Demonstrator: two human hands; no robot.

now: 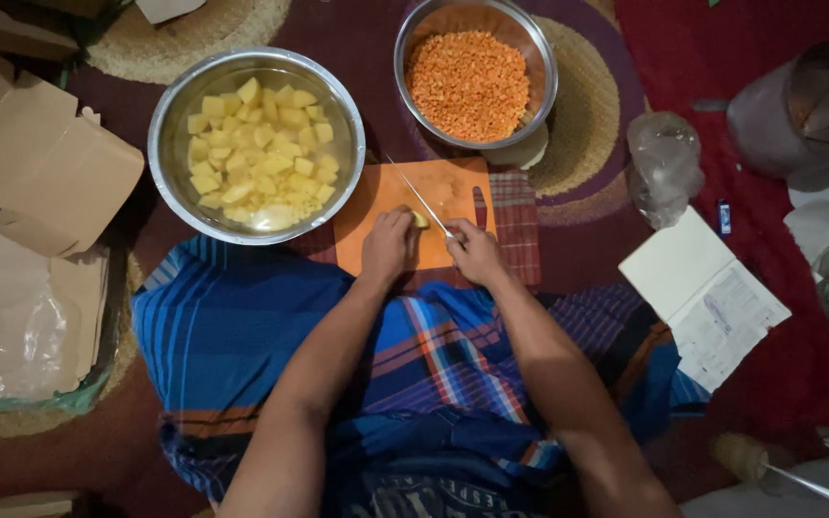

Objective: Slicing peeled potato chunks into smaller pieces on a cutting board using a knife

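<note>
An orange cutting board [376, 216] lies on a checked cloth in front of my lap. My left hand [388, 245] rests on the board and pins a small yellow potato piece [420, 220] under its fingertips. My right hand [472, 251] grips the handle of a knife [416, 195], whose thin blade runs up and left across the board beside the piece. Left of the board stands a steel bowl [170, 115] filled with yellow potato cubes [259, 153] in water. Behind the board is a second steel bowl [541, 58] of orange lentils [467, 82].
Brown paper bags [45, 163] and a clear plastic sheet [2, 317] lie at the left. An open booklet [702, 297], a crumpled plastic bag [662, 163] and a metal pot [798, 110] are on the red mat at the right. Woven round mats sit under the bowls.
</note>
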